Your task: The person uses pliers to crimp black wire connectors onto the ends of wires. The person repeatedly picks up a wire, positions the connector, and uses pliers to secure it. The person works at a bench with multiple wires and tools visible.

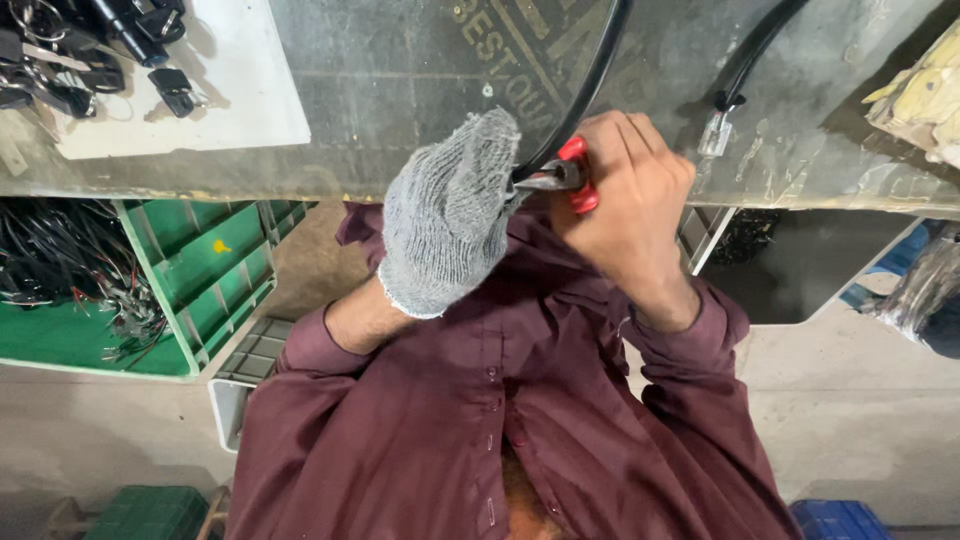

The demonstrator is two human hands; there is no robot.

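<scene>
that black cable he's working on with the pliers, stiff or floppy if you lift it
Probably springy rather than limp: the black cable holds a smooth arc across the bench. Likely light, since the gloved left hand steadies its end alone. The red-handled pliers suggest a slippery jacket.

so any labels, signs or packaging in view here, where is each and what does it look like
Printed lettering: faded yellowish arc stamped on the dark grey bench top, above the hands.
White sheet: flat rectangle at the bench's upper left, black keys on it.
Clear plastic bag: crinkled, at the right edge below the bench.

Single head view, looking steeply down, close over workbench edge (400, 185) and wearer's own torso.
</scene>
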